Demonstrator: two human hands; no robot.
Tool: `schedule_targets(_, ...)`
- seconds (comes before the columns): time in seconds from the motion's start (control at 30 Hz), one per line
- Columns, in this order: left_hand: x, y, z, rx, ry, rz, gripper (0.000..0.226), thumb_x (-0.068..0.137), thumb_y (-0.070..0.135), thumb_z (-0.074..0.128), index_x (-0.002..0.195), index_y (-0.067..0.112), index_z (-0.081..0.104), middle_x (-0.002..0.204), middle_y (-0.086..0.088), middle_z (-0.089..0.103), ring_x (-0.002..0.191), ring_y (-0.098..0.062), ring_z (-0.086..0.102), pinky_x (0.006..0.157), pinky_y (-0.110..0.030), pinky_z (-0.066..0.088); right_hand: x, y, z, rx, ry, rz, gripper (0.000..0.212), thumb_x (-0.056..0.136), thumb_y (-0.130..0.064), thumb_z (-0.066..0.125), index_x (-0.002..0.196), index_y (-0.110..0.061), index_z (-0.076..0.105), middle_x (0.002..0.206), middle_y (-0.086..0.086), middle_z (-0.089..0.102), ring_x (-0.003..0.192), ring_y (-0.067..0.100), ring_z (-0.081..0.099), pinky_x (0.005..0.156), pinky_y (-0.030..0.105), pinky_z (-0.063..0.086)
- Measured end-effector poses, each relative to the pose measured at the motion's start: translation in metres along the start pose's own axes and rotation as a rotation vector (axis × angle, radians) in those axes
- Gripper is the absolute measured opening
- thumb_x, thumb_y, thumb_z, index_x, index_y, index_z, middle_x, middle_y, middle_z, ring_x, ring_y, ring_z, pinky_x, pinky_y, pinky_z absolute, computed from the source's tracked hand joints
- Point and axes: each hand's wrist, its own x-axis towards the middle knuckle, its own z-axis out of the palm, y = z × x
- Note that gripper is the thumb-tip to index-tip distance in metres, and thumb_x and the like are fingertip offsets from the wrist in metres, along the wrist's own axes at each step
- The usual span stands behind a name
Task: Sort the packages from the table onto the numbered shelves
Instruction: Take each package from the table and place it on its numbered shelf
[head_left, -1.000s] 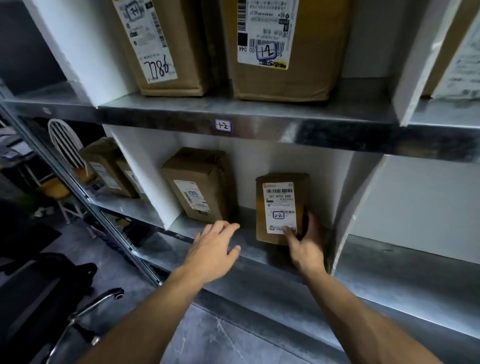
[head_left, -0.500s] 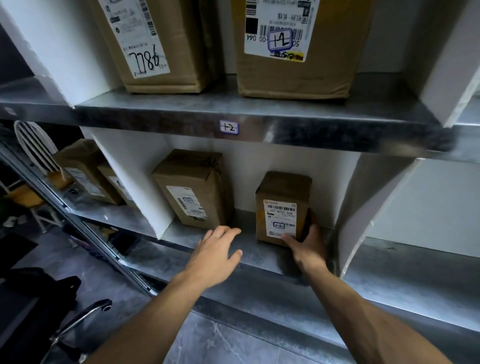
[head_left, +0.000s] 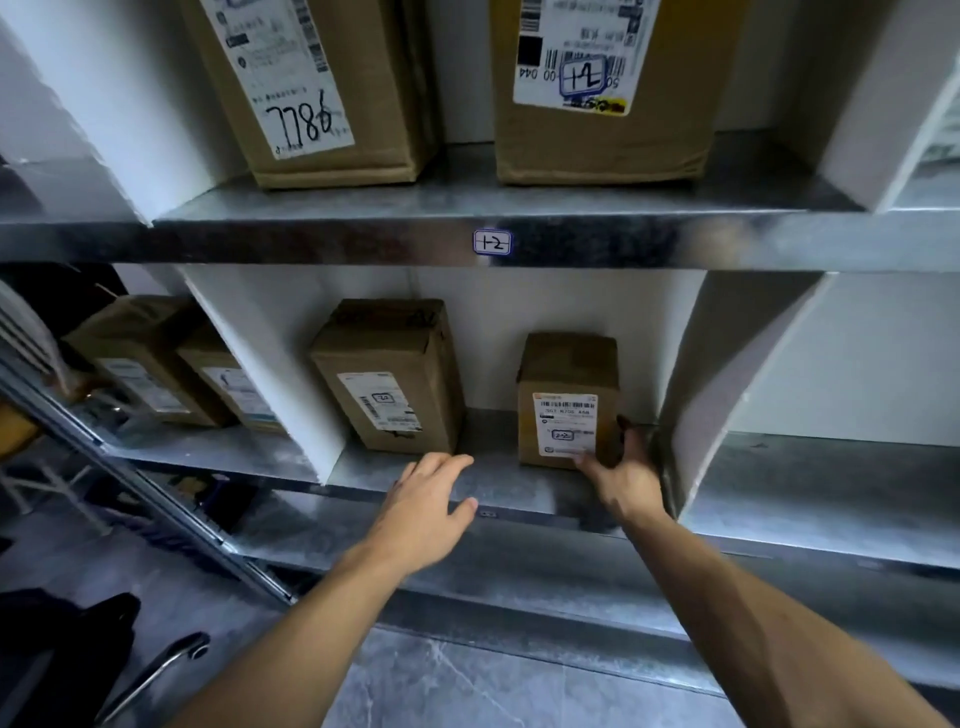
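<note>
Small pkg (head_left: 569, 400) stands upright at right end of lower shelf (head_left: 519, 491), bay below the 1-2 tag (head_left: 492, 242); label faces out, prob so number reads; right hand (head_left: 626, 480) pinches its lower-right corner, likely squaring it; left hand (head_left: 426, 499) open, holding nothing, over shelf lip.

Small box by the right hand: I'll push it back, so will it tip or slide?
The small box probably slides: flat base on a smooth metal shelf. Pushed high, it might tip, being taller than wide. Square edges suggest stiff cardboard.
</note>
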Motion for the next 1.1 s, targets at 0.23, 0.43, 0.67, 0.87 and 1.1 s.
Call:
schedule_targets(0.23, -0.010, 0.013, 0.008, -0.018, -0.029, 0.089, 0.053, 0.096, 0.040, 0.051, 0.146, 0.033, 0.034, 0.146, 0.009, 0.037, 0.133, -0.015, 0.034, 0.111, -0.036, 0.033, -0.059, 0.038, -0.016, -0.363, 0.040, -0.137, 0.045, 0.097, -0.034, 0.059, 0.136, -0.012, 0.055, 0.133, 0.011, 0.062, 0.121, 0.027, 0.058, 0.103, 0.034, 0.044)
schedule_targets(0.43, -0.025, 0.047, 0.033, 0.014, -0.087, 0.189, 0.055, 0.096, 0.040, 0.050, 0.148, 0.034, 0.031, 0.147, 0.009, 0.035, 0.134, -0.017, 0.034, 0.110, -0.039, 0.033, -0.117, 0.064, -0.057, -0.767, 0.070, -0.280, 0.053, 0.090, -0.052, 0.037, 0.119, -0.017, 0.063, 0.115, 0.008, 0.065, 0.103, 0.034, 0.063, 0.079, 0.042, 0.054)
schedule_targets(0.67, -0.039, 0.108, 0.066, 0.084, -0.172, 0.414, 0.052, 0.097, 0.040, 0.047, 0.146, 0.029, 0.035, 0.145, 0.004, 0.039, 0.133, -0.021, 0.036, 0.110, -0.041, 0.033, -0.178, 0.083, -0.114, -1.098, 0.175, -0.157, 0.053, 0.091, -0.055, 0.026, 0.121, -0.022, 0.055, 0.119, 0.005, 0.059, 0.109, 0.032, 0.058, 0.084, 0.040, 0.046)
schedule_targets(0.87, -0.056, 0.191, 0.101, 0.157, -0.236, 0.612, 0.050, 0.096, 0.041, 0.046, 0.143, 0.030, 0.038, 0.144, 0.005, 0.039, 0.132, -0.021, 0.036, 0.108, -0.040, 0.030, -0.233, 0.117, -0.180, -1.074, 0.349, 0.011, 0.048, 0.091, -0.053, 0.035, 0.126, -0.025, 0.051, 0.119, 0.004, 0.059, 0.106, 0.032, 0.060, 0.080, 0.041, 0.048)
schedule_targets(1.1, -0.088, 0.323, 0.147, 0.203, -0.256, 0.838, 0.048, 0.095, 0.040, 0.046, 0.141, 0.028, 0.042, 0.139, 0.005, 0.045, 0.127, -0.023, 0.041, 0.107, -0.037, 0.030, -0.296, 0.174, -0.286, -1.018, 0.524, 0.192, 0.043, 0.096, -0.051, 0.043, 0.130, -0.025, 0.049, 0.122, 0.002, 0.055, 0.111, 0.031, 0.057, 0.082, 0.041, 0.048)
